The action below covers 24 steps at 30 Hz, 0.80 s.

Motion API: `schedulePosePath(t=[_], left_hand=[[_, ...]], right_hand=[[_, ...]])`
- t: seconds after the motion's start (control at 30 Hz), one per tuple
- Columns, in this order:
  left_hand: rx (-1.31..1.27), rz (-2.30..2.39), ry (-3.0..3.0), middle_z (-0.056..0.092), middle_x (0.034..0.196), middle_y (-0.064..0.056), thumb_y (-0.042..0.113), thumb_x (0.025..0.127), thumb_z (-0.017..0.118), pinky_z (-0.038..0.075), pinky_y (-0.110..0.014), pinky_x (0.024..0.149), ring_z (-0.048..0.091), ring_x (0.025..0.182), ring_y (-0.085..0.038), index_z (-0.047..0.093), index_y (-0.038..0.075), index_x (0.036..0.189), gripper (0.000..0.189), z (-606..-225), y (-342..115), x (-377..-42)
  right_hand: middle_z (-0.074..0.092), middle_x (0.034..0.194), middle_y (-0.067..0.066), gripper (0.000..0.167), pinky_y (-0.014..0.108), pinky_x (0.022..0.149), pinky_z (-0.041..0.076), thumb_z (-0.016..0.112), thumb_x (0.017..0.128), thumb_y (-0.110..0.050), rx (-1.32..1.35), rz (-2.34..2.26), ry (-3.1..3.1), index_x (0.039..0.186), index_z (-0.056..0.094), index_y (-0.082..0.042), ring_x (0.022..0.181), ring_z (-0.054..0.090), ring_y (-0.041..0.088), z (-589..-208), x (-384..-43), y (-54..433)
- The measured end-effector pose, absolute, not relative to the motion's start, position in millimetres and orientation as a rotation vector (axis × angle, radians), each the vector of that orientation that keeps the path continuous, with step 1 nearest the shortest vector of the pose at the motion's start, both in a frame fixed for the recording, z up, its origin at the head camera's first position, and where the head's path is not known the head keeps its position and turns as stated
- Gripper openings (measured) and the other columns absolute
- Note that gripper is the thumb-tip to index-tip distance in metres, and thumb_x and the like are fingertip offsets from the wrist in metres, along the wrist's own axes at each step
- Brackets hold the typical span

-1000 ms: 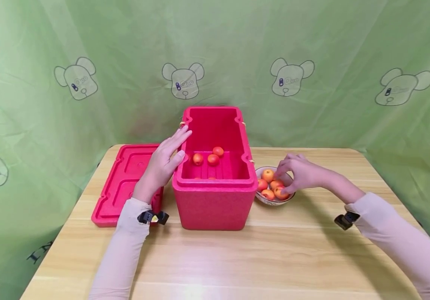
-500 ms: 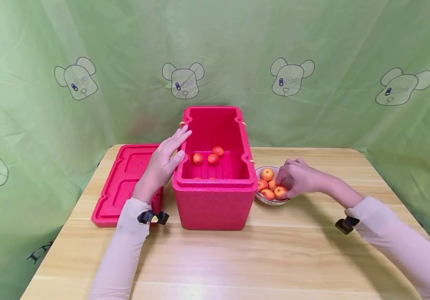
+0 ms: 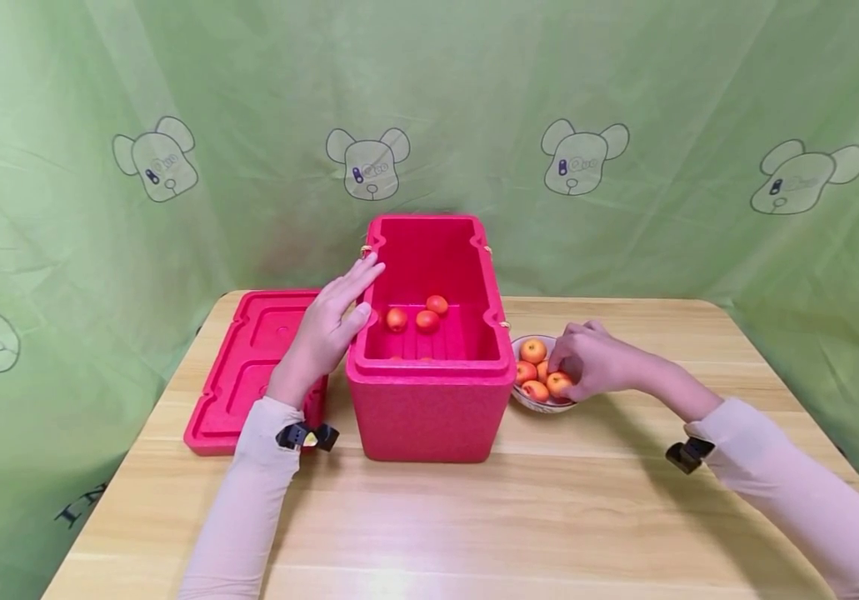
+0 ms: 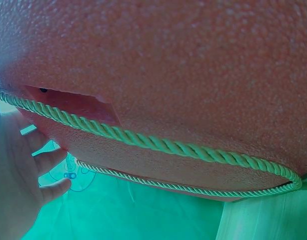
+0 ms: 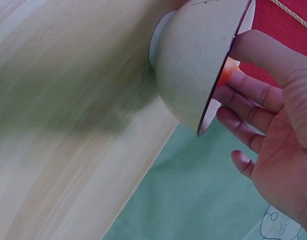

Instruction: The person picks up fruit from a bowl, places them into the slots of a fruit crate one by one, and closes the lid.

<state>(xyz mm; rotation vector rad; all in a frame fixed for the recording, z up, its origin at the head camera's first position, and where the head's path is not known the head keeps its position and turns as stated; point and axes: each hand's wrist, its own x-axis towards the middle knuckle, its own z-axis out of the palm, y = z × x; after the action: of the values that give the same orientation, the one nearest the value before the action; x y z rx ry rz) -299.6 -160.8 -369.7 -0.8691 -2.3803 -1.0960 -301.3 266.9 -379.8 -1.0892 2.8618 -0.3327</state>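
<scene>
In the head view a tall red foam box (image 3: 423,421) stands without its lid, several small orange-red apple-like fruits (image 3: 427,321) on its floor. My left hand (image 3: 324,325) rests on the box's left rim, fingers fairly straight; in the left wrist view this hand (image 4: 18,175) shows beside the box wall and its cord. A bowl (image 3: 541,407) right of the box holds several more such fruits (image 3: 533,351). My right hand (image 3: 597,358) reaches over the bowl's right rim. In the right wrist view its thumb and fingers curl round a fruit (image 5: 226,71) inside the bowl, partly hidden by the rim.
The red lid (image 3: 249,367) lies on the wooden table (image 3: 429,525) left of the box. A twisted cord (image 4: 168,146) runs along the box's side. Behind the table hangs a green curtain (image 3: 474,100) with bear drawings.
My right hand's fingers have drawn in round a fruit at the bowl's right side. The left hand stays on the rim, and the box has not moved.
</scene>
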Motion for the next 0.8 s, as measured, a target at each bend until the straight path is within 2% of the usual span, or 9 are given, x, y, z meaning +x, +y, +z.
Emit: schedulePosePath(t=[0.47,0.8], left_hand=[[-0.871,-1.088,-2.376,0.031,0.168,0.001,0.046,0.101,0.042,0.025,-0.057,0.124,0.027,0.156,-0.019,0.039,0.024,0.158,0.061,-370.5,-161.3,-300.0],[-0.868,-1.085,-2.375,0.031,0.168,0.001,0.043,0.101,0.043,0.026,-0.056,0.124,0.028,0.156,-0.018,0.040,0.024,0.158,0.060,-370.6,-160.1,-299.1]], right_hand=[[0.072,0.089,-0.001,0.030,0.043,0.085,0.030,0.091,0.064,-0.013,-1.232,-0.404,3.057,0.089,0.076,-0.012,0.096,0.055,0.021,-368.3,-306.8,256.9],[0.075,0.090,0.001,0.030,0.042,0.084,0.028,0.090,0.065,-0.010,-1.338,-0.582,3.156,0.092,0.076,-0.010,0.093,0.051,0.018,-347.2,-315.3,249.3]])
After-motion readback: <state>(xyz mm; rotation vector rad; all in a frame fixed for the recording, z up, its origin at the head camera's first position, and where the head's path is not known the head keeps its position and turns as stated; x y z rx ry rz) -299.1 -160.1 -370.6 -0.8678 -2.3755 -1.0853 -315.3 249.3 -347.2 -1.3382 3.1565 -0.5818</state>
